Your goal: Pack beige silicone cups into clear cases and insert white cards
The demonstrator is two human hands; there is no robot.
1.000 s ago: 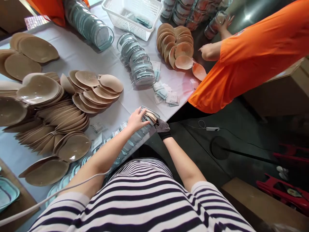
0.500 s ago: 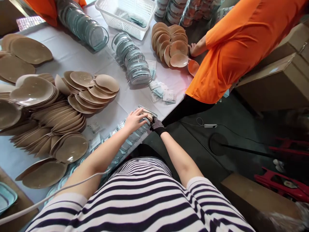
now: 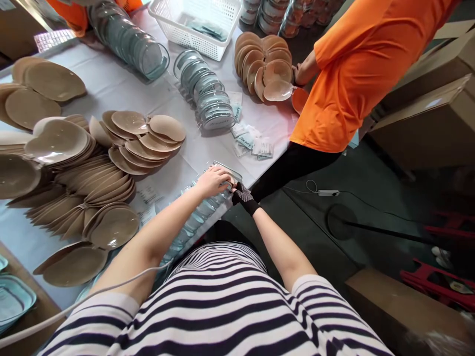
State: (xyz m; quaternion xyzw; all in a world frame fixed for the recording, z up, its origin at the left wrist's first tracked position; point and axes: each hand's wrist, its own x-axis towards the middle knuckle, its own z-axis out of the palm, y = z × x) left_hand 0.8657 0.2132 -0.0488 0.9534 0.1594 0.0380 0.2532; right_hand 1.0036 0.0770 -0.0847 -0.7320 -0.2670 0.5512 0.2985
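At the table's near edge, my bare left hand [image 3: 214,181] curls its fingers down over a beige adhesive bra [image 3: 231,181]. It sits in a clear plastic case [image 3: 229,169], and my left hand covers most of both. My right hand [image 3: 242,194], in a black dotted glove with bare fingertips, closes on the right end of the bra. Beneath my left forearm runs a row of clear plastic cases [image 3: 193,217] along the edge.
Stacked beige bra cups [image 3: 92,188] spread over the left of the white table [image 3: 174,183]. Farther back stand stacked clear cases [image 3: 208,94], printed packets [image 3: 252,141] and a white basket [image 3: 215,47]. A person in orange [image 3: 356,74] stands at the right, one hand beside more cups.
My left fingers, spread over the bra before, have curled down and inward. My right fingers have closed in at the bra's end. The view has shifted slightly.
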